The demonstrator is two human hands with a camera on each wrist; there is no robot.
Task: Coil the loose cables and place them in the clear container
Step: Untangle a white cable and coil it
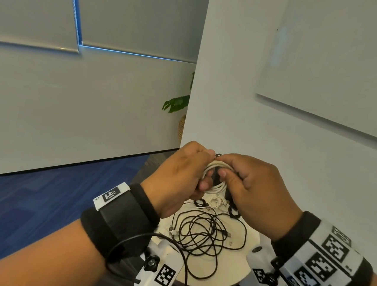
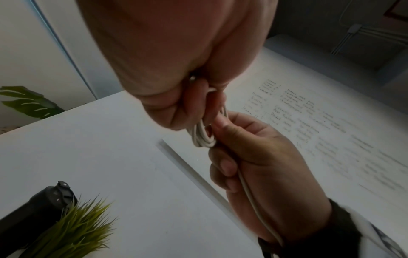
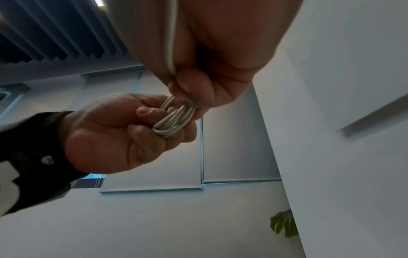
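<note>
Both hands hold a coiled white cable (image 1: 216, 185) up above a small round white table (image 1: 229, 272). My left hand (image 1: 195, 170) grips the coil's left side, fingers curled round its loops. From the right, my right hand (image 1: 229, 167) pinches the same coil between thumb and fingers. The left wrist view shows the white coil (image 2: 203, 137) between the two hands, one strand trailing down the right palm. In the right wrist view the loops (image 3: 174, 122) lie bunched in the left hand (image 3: 123, 136). A loose black cable (image 1: 207, 239) sprawls tangled on the table. No clear container is in view.
A small white cable tangle (image 1: 217, 202) and black ring-shaped pieces (image 1: 199, 203) lie at the table's back. A whiteboard (image 1: 335, 64) hangs on the right wall, with a leafy plant (image 1: 177, 103) behind the wall corner. A small grass-like plant (image 2: 77, 227) and a black object (image 2: 33, 209) are below.
</note>
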